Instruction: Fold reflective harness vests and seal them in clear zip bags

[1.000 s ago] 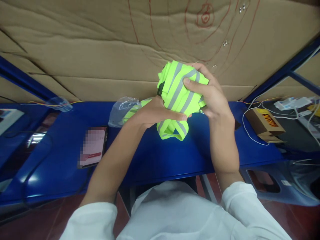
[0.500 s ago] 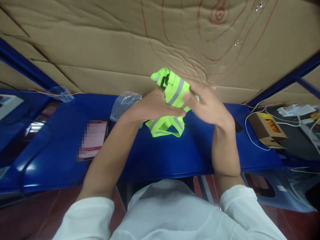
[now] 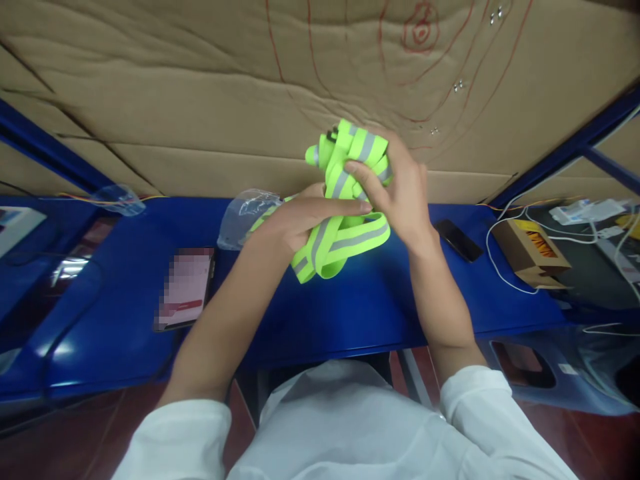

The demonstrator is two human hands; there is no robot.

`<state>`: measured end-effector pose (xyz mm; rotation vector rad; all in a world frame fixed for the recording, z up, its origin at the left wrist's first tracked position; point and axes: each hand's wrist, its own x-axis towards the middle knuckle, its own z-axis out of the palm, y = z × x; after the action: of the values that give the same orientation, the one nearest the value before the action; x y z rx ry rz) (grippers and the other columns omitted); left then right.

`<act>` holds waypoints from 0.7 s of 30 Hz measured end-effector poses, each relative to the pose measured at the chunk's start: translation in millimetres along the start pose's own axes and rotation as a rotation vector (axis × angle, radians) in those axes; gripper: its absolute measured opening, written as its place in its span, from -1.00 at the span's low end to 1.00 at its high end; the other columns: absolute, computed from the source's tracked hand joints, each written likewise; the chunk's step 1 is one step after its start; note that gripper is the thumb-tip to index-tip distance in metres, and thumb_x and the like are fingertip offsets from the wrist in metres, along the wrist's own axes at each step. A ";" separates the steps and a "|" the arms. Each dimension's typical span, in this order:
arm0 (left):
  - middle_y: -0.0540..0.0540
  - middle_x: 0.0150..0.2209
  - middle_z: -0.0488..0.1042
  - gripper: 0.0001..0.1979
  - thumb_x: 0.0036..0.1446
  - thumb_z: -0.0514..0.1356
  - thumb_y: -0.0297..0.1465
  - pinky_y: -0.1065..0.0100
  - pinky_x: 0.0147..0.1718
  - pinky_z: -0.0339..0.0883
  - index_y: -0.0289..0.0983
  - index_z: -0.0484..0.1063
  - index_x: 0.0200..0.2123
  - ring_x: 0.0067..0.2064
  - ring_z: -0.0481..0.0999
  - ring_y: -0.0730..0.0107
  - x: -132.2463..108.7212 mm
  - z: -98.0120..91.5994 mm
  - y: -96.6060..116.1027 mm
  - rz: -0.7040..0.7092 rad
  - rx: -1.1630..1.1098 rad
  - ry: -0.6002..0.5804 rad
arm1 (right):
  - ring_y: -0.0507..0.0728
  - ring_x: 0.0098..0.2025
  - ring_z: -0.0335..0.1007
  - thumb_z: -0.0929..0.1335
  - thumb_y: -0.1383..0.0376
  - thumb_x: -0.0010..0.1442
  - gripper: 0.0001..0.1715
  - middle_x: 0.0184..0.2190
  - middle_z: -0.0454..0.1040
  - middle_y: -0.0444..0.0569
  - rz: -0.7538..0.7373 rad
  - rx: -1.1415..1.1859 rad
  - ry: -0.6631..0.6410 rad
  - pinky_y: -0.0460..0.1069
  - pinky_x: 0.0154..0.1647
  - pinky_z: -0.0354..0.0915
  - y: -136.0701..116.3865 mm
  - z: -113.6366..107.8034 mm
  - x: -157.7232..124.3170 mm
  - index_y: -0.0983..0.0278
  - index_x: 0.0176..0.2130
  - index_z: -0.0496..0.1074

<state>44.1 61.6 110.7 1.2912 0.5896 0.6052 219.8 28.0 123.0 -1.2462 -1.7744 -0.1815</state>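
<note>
A neon yellow reflective strap bundle (image 3: 345, 233) with grey stripes is held above the blue table (image 3: 350, 313). My left hand (image 3: 295, 223) grips its lower left side, fingers closed over the straps. My right hand (image 3: 395, 193) wraps around the upper part of the bundle, thumb pressed on a grey stripe. A loop of the straps hangs below both hands, just over the tabletop.
A clear plastic bag (image 3: 245, 213) lies behind my left hand. A phone (image 3: 185, 288) lies at the left, another dark phone (image 3: 459, 240) to the right. A small cardboard box (image 3: 530, 252) with white cables sits at the right. A cardboard wall (image 3: 200, 100) backs the table.
The bundle has been turned and loosened: longer strap loops now hang beneath my hands. My right hand shifted higher on it, uncovering the dark phone.
</note>
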 end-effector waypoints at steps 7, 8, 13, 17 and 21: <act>-0.14 -0.17 0.69 -0.56 -0.07 0.53 -0.19 0.07 -0.17 0.60 -0.25 0.66 -0.13 -0.17 0.69 -0.03 2.6 -11.6 -0.6 0.031 0.417 0.043 | 0.17 0.03 0.55 0.47 0.04 0.32 -0.60 -0.01 0.62 -0.08 0.041 0.251 0.186 0.07 0.12 0.46 -0.9 -25.6 3.0 0.16 0.06 0.49; -0.14 -0.15 0.69 -0.53 -0.08 0.53 -0.18 0.07 -0.15 0.59 -0.25 0.65 -0.10 -0.16 0.68 -0.04 1.6 -16.9 1.5 0.077 0.489 0.080 | 0.15 -0.03 0.55 0.48 0.01 0.30 -0.59 -0.03 0.62 -0.10 0.087 0.362 0.149 0.05 0.05 0.49 -1.0 -24.5 2.7 0.15 0.03 0.49; -0.12 0.04 0.65 -0.48 -0.02 0.52 -0.18 0.10 0.15 0.47 -0.25 0.60 -0.01 0.08 0.59 0.01 -5.4 -39.9 9.5 0.400 0.615 0.079 | 0.18 -0.24 0.58 0.51 -0.16 0.14 -0.49 -0.20 0.63 -0.10 0.448 0.849 -0.292 0.09 -0.24 0.55 4.8 -0.7 4.2 0.13 -0.13 0.46; -0.11 -0.19 0.67 -0.52 -0.03 0.50 -0.01 0.09 0.07 0.47 -0.27 0.62 -0.23 -0.01 0.59 -0.02 -3.6 -41.3 8.9 0.538 0.760 0.194 | 0.29 -0.10 0.62 0.55 -0.14 0.06 -0.47 -0.21 0.66 -0.03 0.599 1.042 -0.402 0.19 -0.06 0.57 5.5 7.5 7.3 0.17 -0.19 0.50; -0.10 -0.15 0.67 -0.34 -0.16 0.53 0.07 0.05 0.06 0.45 -0.27 0.60 -0.11 -0.08 0.59 0.04 0.7 -40.4 8.3 0.547 0.908 0.298 | 0.32 0.10 0.58 0.48 -0.04 0.20 -0.59 -0.15 0.68 -0.04 0.683 1.136 -0.406 0.19 0.10 0.53 0.9 0.7 6.6 0.14 -0.08 0.57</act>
<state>15.6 91.4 111.6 2.2781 0.8022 1.0540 219.7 33.3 127.2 -0.9351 -1.2551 1.3536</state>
